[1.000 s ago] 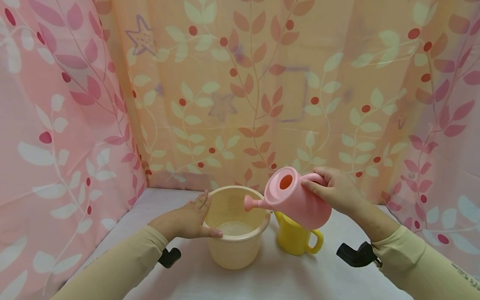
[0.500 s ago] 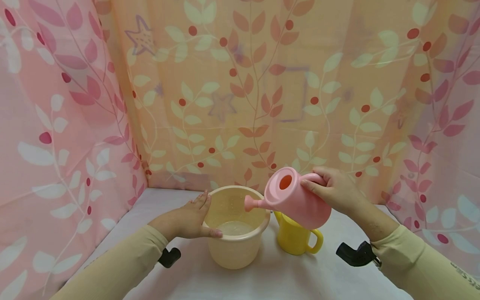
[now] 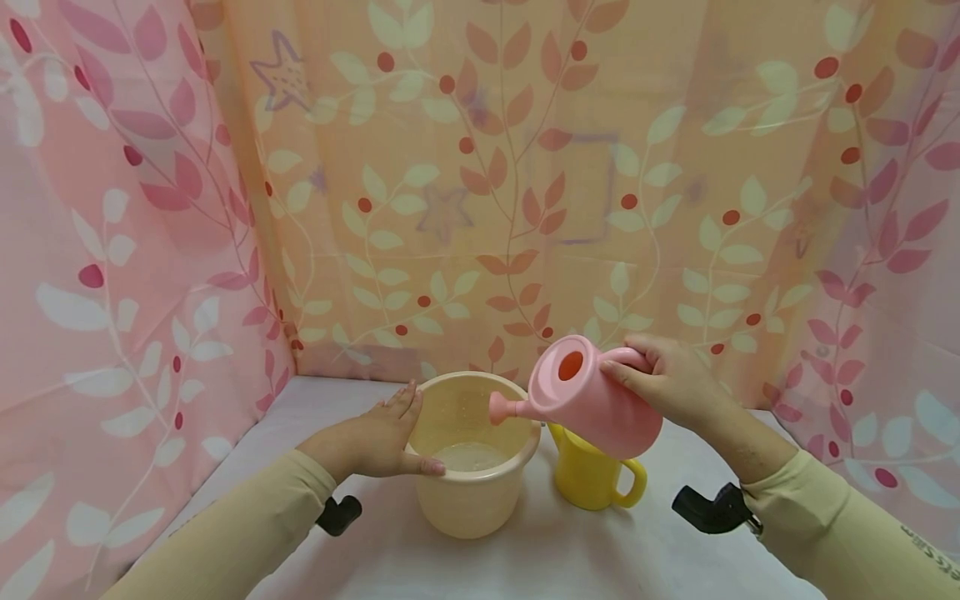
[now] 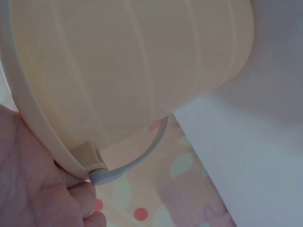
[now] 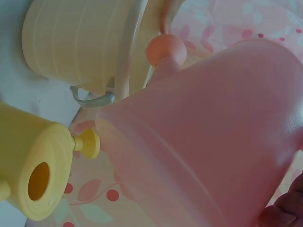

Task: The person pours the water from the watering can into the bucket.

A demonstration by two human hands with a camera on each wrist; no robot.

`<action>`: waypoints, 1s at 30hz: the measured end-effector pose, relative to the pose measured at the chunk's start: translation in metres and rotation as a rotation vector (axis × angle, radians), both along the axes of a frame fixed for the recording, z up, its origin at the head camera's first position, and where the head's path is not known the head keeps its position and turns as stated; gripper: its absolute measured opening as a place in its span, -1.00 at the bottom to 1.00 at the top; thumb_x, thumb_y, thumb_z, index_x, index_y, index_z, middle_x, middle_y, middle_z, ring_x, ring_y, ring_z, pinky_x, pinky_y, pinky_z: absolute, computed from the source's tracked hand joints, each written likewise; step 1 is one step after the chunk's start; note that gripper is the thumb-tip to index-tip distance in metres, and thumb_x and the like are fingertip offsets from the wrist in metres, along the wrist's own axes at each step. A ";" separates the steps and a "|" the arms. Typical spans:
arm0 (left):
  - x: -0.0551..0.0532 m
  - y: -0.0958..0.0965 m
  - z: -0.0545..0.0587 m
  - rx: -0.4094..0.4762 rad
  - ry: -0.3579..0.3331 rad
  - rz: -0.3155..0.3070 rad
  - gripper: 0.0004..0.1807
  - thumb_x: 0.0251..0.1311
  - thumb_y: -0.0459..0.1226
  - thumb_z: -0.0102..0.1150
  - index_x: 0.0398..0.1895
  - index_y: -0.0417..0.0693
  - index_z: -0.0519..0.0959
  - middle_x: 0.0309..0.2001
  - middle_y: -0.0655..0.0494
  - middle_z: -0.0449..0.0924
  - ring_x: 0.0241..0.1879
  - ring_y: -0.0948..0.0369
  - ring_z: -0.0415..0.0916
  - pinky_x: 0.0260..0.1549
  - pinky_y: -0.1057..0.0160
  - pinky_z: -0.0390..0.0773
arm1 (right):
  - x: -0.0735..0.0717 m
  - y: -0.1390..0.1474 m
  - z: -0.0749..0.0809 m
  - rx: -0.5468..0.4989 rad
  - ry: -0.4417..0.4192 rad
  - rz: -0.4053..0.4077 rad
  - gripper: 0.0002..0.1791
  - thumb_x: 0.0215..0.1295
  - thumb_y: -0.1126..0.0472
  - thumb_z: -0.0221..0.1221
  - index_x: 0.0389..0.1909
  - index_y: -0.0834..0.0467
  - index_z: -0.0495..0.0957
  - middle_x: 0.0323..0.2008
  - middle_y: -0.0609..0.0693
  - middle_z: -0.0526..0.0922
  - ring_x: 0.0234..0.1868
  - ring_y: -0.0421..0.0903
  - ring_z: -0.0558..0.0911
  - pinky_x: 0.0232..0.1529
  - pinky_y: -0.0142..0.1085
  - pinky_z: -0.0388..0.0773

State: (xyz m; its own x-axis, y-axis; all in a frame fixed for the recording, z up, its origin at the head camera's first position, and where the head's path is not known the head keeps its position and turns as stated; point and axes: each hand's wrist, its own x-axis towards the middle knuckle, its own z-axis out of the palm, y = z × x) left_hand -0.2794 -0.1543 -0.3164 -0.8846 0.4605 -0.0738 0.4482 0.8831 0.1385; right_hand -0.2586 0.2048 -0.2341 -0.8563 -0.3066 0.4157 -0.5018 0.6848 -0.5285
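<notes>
A cream plastic bucket [image 3: 468,504] stands upright on the table, with what looks like water in its bottom. My left hand [image 3: 375,437] rests on its left rim, fingers and thumb extended; in the left wrist view the palm [image 4: 33,175] lies against the rim beside the bucket's grey handle [image 4: 137,161]. By its handle, my right hand [image 3: 675,379] grips a pink watering can [image 3: 592,404], tilted left so that its sprinkler head [image 3: 498,407] hangs over the bucket's opening. No stream from it is visible. Below the pink can stands a yellow watering can [image 3: 588,475], partly hidden by it.
A white cloth covers the table [image 3: 540,558]. Patterned curtains [image 3: 525,167] with leaves and red dots enclose the back and both sides. Black wrist mounts [image 3: 716,508] stick out beneath both forearms.
Almost nothing differs. The pink watering can keeps its tilt over the bucket, shifting only very slightly, and the left hand stays on the rim.
</notes>
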 end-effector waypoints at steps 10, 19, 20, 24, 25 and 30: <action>-0.002 -0.001 -0.003 -0.008 0.008 -0.009 0.32 -0.16 0.48 -0.10 0.37 -0.41 -0.14 0.40 -0.28 -0.31 0.39 -0.06 -0.28 0.28 -0.08 -0.05 | 0.001 0.001 0.001 0.005 0.006 -0.006 -0.69 0.18 -0.06 0.18 -0.53 0.09 0.44 -0.68 -0.03 0.43 -0.53 -0.05 0.47 -0.57 -0.29 0.52; -0.004 -0.001 -0.007 -0.009 0.021 0.014 0.28 -0.13 0.44 -0.04 0.38 -0.36 -0.15 0.41 -0.25 -0.30 0.40 -0.02 -0.29 0.28 -0.06 -0.05 | 0.001 0.001 0.001 0.009 0.010 -0.008 -0.68 0.18 -0.04 0.18 -0.55 0.10 0.42 -0.69 -0.03 0.41 -0.53 -0.05 0.46 -0.58 -0.30 0.51; -0.004 -0.001 -0.007 -0.013 0.018 0.013 0.28 -0.13 0.45 -0.05 0.38 -0.36 -0.15 0.41 -0.25 -0.31 0.40 -0.02 -0.29 0.28 -0.06 -0.05 | 0.001 0.001 0.001 0.009 0.010 -0.007 -0.68 0.18 -0.04 0.18 -0.55 0.10 0.42 -0.69 -0.03 0.41 -0.53 -0.05 0.46 -0.58 -0.30 0.51; -0.002 -0.001 -0.004 -0.002 0.006 0.000 0.29 -0.13 0.45 -0.05 0.37 -0.39 -0.14 0.40 -0.28 -0.30 0.39 -0.05 -0.29 0.28 -0.08 -0.06 | 0.001 0.001 0.001 0.007 0.007 -0.001 -0.69 0.19 -0.04 0.18 -0.54 0.10 0.43 -0.67 -0.03 0.43 -0.53 -0.05 0.47 -0.57 -0.30 0.52; 0.000 0.000 -0.002 0.000 0.001 -0.002 0.28 -0.12 0.44 -0.04 0.37 -0.40 -0.14 0.40 -0.29 -0.30 0.39 -0.06 -0.29 0.28 -0.08 -0.07 | 0.001 0.001 0.001 0.007 0.007 0.001 -0.69 0.19 -0.04 0.18 -0.53 0.10 0.43 -0.67 -0.03 0.43 -0.53 -0.05 0.47 -0.57 -0.30 0.52; 0.004 0.002 0.004 0.012 -0.008 0.004 0.28 -0.12 0.44 -0.04 0.37 -0.40 -0.13 0.40 -0.29 -0.30 0.39 -0.07 -0.27 0.28 -0.08 -0.06 | 0.001 0.000 0.002 0.012 0.012 0.005 -0.68 0.18 -0.05 0.18 -0.55 0.09 0.42 -0.68 -0.03 0.42 -0.54 -0.05 0.47 -0.58 -0.30 0.51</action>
State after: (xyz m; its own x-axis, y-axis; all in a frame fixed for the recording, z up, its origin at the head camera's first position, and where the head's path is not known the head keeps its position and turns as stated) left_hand -0.2757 -0.1520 -0.3123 -0.8859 0.4578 -0.0751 0.4435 0.8831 0.1530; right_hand -0.2580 0.2049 -0.2324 -0.8496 -0.3161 0.4221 -0.5116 0.6884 -0.5141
